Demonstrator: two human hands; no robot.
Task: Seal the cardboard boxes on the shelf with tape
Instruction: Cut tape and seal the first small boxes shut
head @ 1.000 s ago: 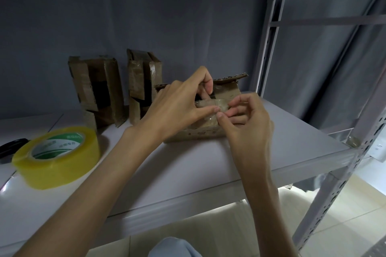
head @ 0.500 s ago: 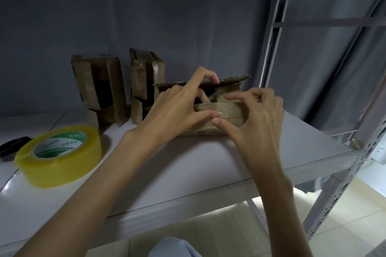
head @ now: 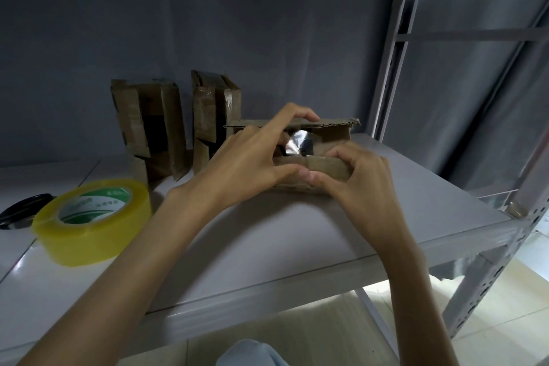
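Gripped at its open front by left hand (head: 246, 163) and right hand (head: 356, 178): low cardboard box (head: 332, 135) on grey shelf (head: 297, 235). Top flap lifted under left fingers. Lying nearby at left, yellow tape roll (head: 92, 221).

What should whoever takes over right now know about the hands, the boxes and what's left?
Left hand: grips the near box, fingers over its top flap.
Right hand: grips the lower front flap.
Near box lies on the shelf, front not yet closed, something shiny inside.
Two boxes stand behind, flaps loose.
Tape roll lies at left.
Left: close and tape all three.
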